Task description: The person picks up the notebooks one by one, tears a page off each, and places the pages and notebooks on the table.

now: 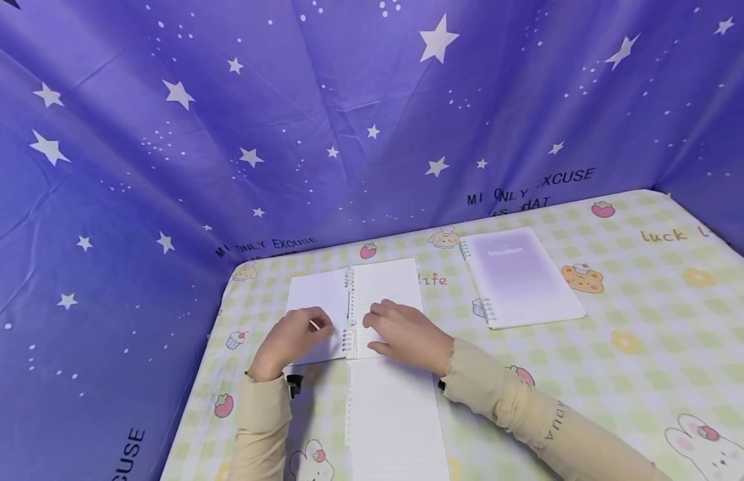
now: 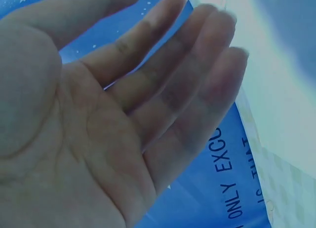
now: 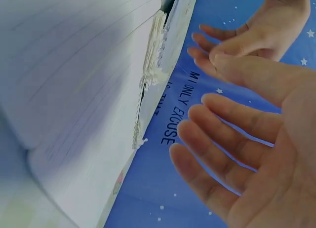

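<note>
An open ring-bound notebook (image 1: 387,280) lies on the table, with lined pages on its right side and a plain white side on the left. Directly below it a lined loose-leaf sheet (image 1: 396,414) with holes along its left edge lies flat. My left hand (image 1: 295,334) hovers over the plain side, its fingers loosely bent around nothing. Above the lined side is my right hand (image 1: 408,337), fingers relaxed and slightly spread. In the right wrist view both palms are free of objects, near the binder rings (image 3: 162,48). Whether fingertips touch the paper is hard to tell.
A closed purple spiral notebook (image 1: 522,280) marked "freedom" lies to the right. The checked tablecloth (image 1: 636,401) carries cartoon prints. A blue star-patterned curtain (image 1: 324,120) hangs behind the table and along its left side.
</note>
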### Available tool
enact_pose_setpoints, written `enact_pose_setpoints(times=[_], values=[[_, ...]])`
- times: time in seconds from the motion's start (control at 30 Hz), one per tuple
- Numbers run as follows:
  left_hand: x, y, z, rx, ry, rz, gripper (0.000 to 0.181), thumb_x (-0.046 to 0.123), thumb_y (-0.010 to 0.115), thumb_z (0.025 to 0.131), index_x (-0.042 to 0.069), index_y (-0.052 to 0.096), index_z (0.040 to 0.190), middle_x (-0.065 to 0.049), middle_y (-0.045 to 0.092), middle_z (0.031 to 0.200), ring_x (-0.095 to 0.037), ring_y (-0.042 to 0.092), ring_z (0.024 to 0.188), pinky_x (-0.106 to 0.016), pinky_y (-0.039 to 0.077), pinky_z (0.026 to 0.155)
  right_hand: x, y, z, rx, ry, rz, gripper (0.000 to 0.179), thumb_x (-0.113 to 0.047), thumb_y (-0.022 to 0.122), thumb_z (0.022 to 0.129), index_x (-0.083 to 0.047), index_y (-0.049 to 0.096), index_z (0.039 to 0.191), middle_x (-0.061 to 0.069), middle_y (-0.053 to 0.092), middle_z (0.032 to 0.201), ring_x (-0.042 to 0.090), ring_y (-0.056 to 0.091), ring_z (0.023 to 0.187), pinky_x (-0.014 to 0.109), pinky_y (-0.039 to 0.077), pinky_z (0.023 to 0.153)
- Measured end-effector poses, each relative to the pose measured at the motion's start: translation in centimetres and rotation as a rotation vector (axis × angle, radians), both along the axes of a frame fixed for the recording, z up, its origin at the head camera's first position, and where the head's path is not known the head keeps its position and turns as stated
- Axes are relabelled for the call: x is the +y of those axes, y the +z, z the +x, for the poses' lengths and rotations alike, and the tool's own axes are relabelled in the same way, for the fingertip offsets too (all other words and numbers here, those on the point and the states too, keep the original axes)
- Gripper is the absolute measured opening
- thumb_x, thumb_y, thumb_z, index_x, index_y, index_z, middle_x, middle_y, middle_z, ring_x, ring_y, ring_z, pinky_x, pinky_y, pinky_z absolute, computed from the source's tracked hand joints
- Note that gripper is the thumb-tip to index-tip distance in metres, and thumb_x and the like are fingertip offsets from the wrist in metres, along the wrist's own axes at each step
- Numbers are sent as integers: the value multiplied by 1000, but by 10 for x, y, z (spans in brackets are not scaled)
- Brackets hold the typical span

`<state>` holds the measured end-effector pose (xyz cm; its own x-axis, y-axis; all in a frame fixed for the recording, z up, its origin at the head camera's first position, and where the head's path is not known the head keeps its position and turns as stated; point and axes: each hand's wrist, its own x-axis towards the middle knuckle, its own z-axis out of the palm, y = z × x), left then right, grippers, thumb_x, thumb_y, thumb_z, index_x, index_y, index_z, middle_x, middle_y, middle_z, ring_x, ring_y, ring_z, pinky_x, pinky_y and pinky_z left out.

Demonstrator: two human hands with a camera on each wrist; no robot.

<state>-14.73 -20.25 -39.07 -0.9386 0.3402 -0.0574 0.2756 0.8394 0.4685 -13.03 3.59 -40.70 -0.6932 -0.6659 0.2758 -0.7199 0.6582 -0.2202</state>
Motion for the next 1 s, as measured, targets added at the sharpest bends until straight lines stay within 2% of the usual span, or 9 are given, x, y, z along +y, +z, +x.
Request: enact_pose_setpoints(times=[0.13, 0.3, 0.63, 0.87, 1.0], values=[[-5, 0, -3, 12, 53, 26, 14, 20, 69, 92, 9, 72, 101, -1, 72, 96, -19, 67, 88, -35, 55, 77, -12, -3, -3, 23, -12, 15, 32, -29, 78, 86, -8, 69, 108, 3, 64, 100, 19, 58, 89, 32, 55, 77], [-15, -2, -9, 21, 129, 84, 29, 20, 67, 94, 0, 66, 116, -15, 70, 111, -31, 68, 100, -44, 56, 83, -27, -9, -8, 18, -20, 33, 41, -35, 78, 86, -7, 66, 113, 5, 64, 107, 20, 60, 94, 32, 56, 81], [-37, -17, -17, -18, 270, 135, 39, 21, 65, 95, -4, 60, 125, -23, 64, 123, -38, 64, 110, -50, 53, 91, -57, -18, -11, -61, -41, 136, 51, -41, 77, 86, -5, 64, 120, 6, 63, 115, 19, 58, 97, 27, 55, 78], [-42, -25, -18, -58, 287, 126, 35, 19, 64, 95, -4, 62, 122, -22, 66, 118, -38, 64, 109, -47, 55, 88, -76, -23, -11, -64, -74, 208, 55, -45, 77, 84, -7, 64, 121, 5, 62, 115, 19, 57, 98, 27, 52, 71], [-43, -26, -20, -55, 288, 115, 33, 19, 65, 95, -3, 64, 120, -19, 68, 113, -37, 65, 106, -46, 55, 87, -78, -27, -10, -42, -96, 238, 48, -42, 77, 85, -9, 66, 118, 3, 63, 111, 18, 56, 96, 25, 51, 70]])
